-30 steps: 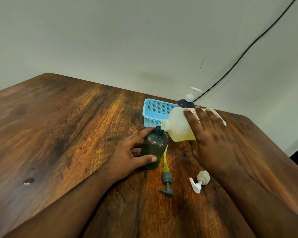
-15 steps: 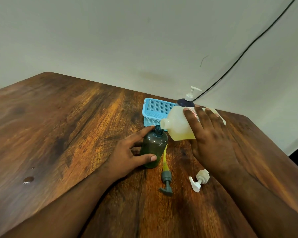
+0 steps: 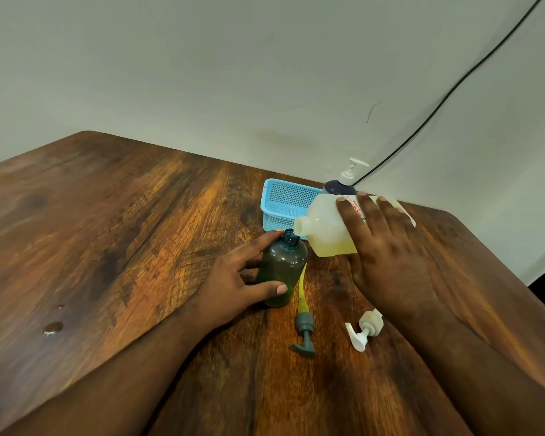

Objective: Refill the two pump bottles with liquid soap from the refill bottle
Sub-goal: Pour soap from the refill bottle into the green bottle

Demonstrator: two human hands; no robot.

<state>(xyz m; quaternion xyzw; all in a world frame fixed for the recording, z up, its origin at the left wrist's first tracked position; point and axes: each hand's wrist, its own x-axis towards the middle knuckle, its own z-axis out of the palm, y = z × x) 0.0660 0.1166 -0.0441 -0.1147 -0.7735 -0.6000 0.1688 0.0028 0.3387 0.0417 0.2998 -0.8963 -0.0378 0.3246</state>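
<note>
A dark green pump bottle [image 3: 282, 272] stands open-necked on the wooden table [image 3: 123, 231]. My left hand [image 3: 233, 281] grips its body from the left. My right hand [image 3: 387, 256] holds the white refill bottle [image 3: 324, 231] tipped on its side, its open mouth just above and right of the green bottle's neck; yellowish soap lies in its lower side. The green bottle's grey pump head [image 3: 304, 333] with a yellow tube lies on the table in front. A white pump cap [image 3: 364, 332] lies to its right. A dark blue pump bottle [image 3: 340, 185] with its white pump on stands behind.
A light blue plastic basket [image 3: 285, 199] sits behind the green bottle. A black cable [image 3: 453, 86] runs up the wall at the right. A small wet spot [image 3: 52, 328] marks the table at the left. The table's right edge drops off near my right forearm.
The refill bottle's mouth has drifted slightly left toward the green bottle's neck. Both hands keep their holds.
</note>
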